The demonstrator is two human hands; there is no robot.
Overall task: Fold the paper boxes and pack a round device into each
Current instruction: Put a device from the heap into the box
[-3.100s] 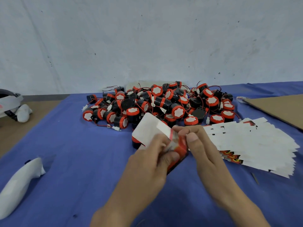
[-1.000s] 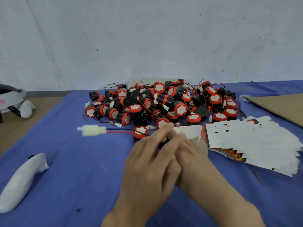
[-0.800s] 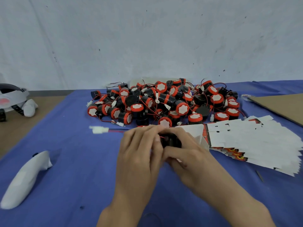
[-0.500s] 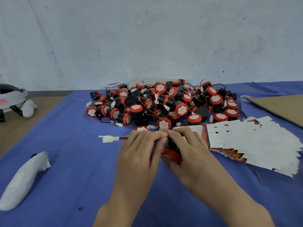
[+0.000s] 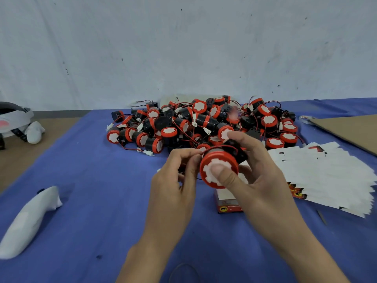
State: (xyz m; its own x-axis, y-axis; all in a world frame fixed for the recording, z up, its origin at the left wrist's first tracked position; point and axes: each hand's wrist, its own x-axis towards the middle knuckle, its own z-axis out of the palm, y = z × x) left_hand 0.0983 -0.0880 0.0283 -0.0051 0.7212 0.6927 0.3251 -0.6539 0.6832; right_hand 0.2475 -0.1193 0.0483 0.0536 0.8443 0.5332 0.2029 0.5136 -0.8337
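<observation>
My right hand (image 5: 259,172) grips a round black device (image 5: 219,167) with a red cap and white sticker, thumb on its face, lifted above the cloth. My left hand (image 5: 177,176) pinches the device's red wire beside it. Under my right hand a folded paper box (image 5: 228,201), red and white, stands on the blue cloth, partly hidden. A pile of the same round devices (image 5: 204,123) lies behind. A fanned stack of flat white box blanks (image 5: 322,172) lies to the right.
A white handheld controller (image 5: 28,219) lies at the left on the blue cloth (image 5: 91,190). A headset (image 5: 14,121) rests on the brown surface far left. A brown cardboard sheet (image 5: 346,129) lies at the far right. A grey wall stands behind.
The folded box was set down on the cloth. Both hands picked a round device from the pile's edge, gathered its wire inward, and raised it towards me.
</observation>
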